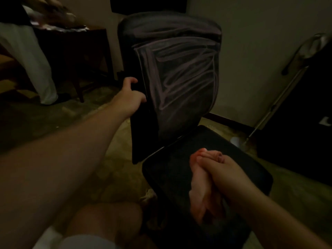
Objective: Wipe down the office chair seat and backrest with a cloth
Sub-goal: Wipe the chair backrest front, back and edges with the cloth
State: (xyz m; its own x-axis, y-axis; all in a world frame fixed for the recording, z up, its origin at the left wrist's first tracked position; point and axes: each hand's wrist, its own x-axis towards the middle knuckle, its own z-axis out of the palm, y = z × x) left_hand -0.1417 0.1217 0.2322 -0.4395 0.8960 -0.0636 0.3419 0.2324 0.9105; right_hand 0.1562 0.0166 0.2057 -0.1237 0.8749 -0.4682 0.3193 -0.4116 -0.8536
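Office chair wiping, head view. Left: the left hand point(130, 95) curls its fingers round the left edge of the backrest point(177, 69), steadying the chair. Centre: the backrest stands upright and shows pale looping streaks across its face, probably damp wipe marks, so it appears largely covered; the top band looks less marked. Right of centre: the right hand point(218, 174) grips a bunched pinkish cloth point(198, 184) held over or against the dark seat point(206, 169); contact is hard to confirm in the dim light. The step in hand appears to be the seat. Good practice here: spread the cloth flatter, press evenly, and work in overlapping passes from the rear of the seat toward the front edge while the left hand holds the chair against rolling or swivelling. Surroundings: patterned carpet point(75, 112) underfoot, a dark wooden table point(71, 51) at far left, a plain wall point(260, 51) behind, and a long-handled tool point(280, 97) leaning at far right.
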